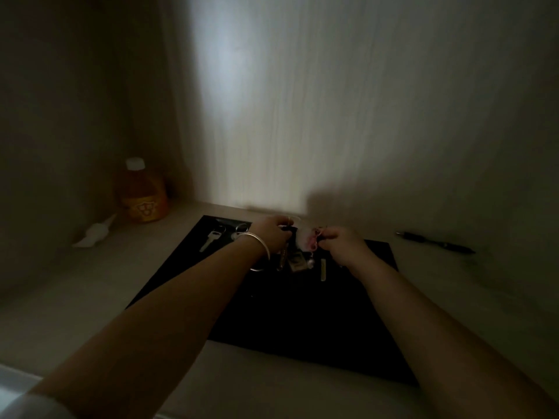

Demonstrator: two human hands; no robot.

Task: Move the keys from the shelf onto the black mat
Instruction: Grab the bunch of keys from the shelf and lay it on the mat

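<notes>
A black mat lies on the pale shelf surface in dim light. A silver key rests flat near the mat's far left corner, with a key ring beside it. My left hand, a silver bangle on its wrist, is closed on a dark bunch of keys that hangs over the mat's far middle. My right hand pinches a pink-and-white charm on the same bunch. A pale key dangles lowest; whether it touches the mat is unclear.
An orange bottle with a white cap stands in the back left corner. A white crumpled object lies in front of it. A black pen lies to the right of the mat. The back wall rises just behind the mat.
</notes>
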